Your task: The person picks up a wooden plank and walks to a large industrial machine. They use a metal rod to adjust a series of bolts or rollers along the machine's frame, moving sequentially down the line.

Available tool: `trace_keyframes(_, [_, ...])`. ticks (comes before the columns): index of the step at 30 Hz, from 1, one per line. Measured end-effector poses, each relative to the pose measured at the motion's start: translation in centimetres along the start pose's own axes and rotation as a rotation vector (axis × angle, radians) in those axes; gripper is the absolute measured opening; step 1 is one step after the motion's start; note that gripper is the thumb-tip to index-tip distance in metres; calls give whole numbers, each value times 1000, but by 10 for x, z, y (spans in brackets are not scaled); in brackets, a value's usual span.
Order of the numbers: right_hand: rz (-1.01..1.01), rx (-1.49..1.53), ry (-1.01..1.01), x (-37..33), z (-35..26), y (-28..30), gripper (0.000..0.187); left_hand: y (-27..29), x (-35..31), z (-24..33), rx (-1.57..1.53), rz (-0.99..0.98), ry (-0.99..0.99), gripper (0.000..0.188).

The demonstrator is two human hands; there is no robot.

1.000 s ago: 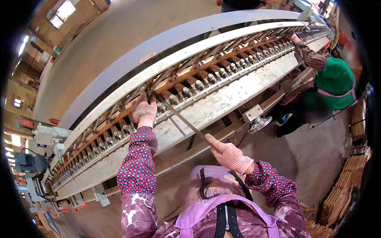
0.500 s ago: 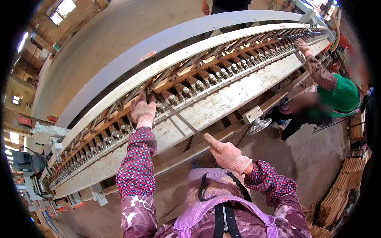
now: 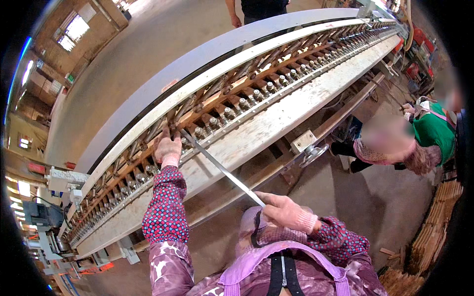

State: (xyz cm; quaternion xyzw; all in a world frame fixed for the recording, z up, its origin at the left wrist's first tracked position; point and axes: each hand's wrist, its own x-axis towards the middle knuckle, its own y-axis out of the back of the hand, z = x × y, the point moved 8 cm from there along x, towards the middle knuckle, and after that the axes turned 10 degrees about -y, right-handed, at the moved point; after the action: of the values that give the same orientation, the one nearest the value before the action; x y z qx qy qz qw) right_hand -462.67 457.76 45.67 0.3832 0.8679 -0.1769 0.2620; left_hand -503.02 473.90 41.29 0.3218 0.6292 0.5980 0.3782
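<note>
My right hand [image 3: 288,211], in a pale pink knit glove, is closed around the near end of a long flat metal bar [image 3: 222,168]. The bar slants up and left, its far end among the springs and clamps beside my left hand. Gloved as well, my left hand [image 3: 169,148] lies over the row of clamps, fingers stretched out. Its fingertips reach a dark metal piece by a long wooden strip [image 3: 213,102]; whether they grip it is hidden. Bolts with coil springs [image 3: 228,113] line the near side of the strip.
The long machine has a white near beam [image 3: 276,121] and a pale outer rail [image 3: 148,91]. Below the beam sits a handwheel [image 3: 314,155]. A co-worker in green [image 3: 434,129] bends at the right; another person [image 3: 264,9] stands beyond the machine. Boards [image 3: 434,227] lie lower right.
My right hand has drawn the bar's near end closer to my body. My left hand stays at the clamps. The co-worker at right has taken a hand off the machine and bent down.
</note>
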Motion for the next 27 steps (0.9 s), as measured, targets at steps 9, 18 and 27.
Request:
trace_keyframes(9, [234,-378,142,-54,21,75,53,15,-30,7,-14,70,115,53])
trace_keyframes(18, [256,-470,278,-33,17,89,57,22,-85,121,-213,321,-357,63])
trace_keyframes(27, [363,-399,314,-45,26,94,52,32,-21,110,-107,79,-58,54])
